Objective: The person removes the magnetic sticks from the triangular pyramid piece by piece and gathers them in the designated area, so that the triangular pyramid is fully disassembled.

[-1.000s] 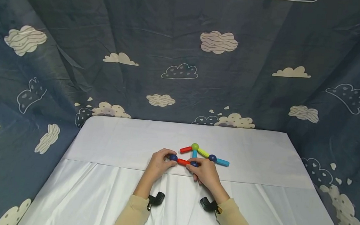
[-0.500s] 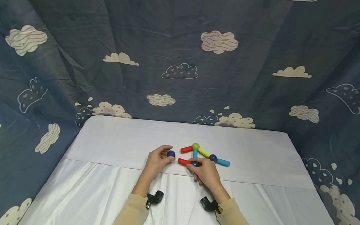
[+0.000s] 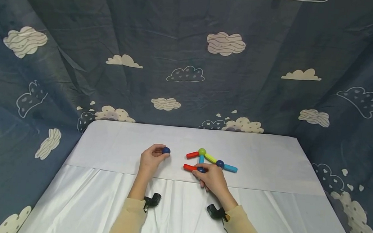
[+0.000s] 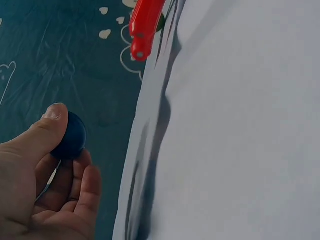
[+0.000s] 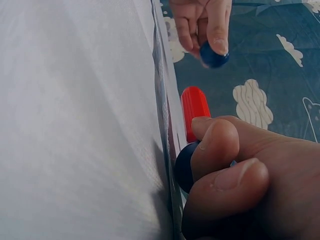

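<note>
Between thumb and fingers my left hand pinches a dark blue ball, held left of the colored rods. My right hand grips another dark blue ball at the near corner of a joined ball-and-rod figure. From that ball a red rod points left, its far end bare. A light blue rod runs back to a green ball, which also joins a second red rod and a yellow-green rod. That rod meets a blue ball with another light blue rod.
A white cloth covers the table, with a fold line across it and creases toward the front. Behind and at both sides hangs a dark blue curtain with a cloud pattern.
The blue ball in my left hand came off the left end of the near red rod and moved left and back with that hand. My right hand stays on its ball.
</note>
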The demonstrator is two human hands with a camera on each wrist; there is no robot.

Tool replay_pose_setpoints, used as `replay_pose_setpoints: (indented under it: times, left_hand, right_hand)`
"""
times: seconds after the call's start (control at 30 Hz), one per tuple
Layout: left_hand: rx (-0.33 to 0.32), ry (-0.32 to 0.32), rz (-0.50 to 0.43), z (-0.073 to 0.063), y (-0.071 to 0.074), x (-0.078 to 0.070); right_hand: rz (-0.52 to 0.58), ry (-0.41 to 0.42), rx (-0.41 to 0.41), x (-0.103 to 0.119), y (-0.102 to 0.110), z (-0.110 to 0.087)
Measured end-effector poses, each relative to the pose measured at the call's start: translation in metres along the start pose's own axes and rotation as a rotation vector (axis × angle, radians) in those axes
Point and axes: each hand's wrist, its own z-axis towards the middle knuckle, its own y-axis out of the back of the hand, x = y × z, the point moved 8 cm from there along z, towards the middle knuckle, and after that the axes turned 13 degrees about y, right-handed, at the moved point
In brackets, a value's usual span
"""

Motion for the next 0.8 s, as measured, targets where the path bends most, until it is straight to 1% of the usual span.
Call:
replay_pose_setpoints:
  times: [0.1,0.2,0.33,0.5,0.67,0.8]
  left_hand:
    - [-0.032,0.004,-0.027,0.006,0.014,-0.002]
    - [-0.076,0.003,-0.035,0.013,0.031,-0.002]
    - [-0.133,-0.007,-0.036,0.022,0.057,-0.002]
    - [-0.222,-0.021,-0.035,0.033,0.089,-0.003]
    - [-0.289,0.001,-0.068,0.050,0.115,-0.003]
    - [-0.324,0.026,-0.082,0.062,0.131,-0.002]
  right_hand:
    - [0.000,0.001,0.002,0.000,0.001,0.000]
    - [-0.001,-0.007,0.004,-0.001,0.001,-0.001]
    - [-0.006,-0.015,0.004,-0.001,0.001,-0.002]
    - [0.003,-0.011,0.004,0.000,0.000,-0.002]
    - [0.002,0.000,0.006,0.000,0.000,-0.001]
    - [-0.007,0.000,0.003,0.001,0.000,-0.001]
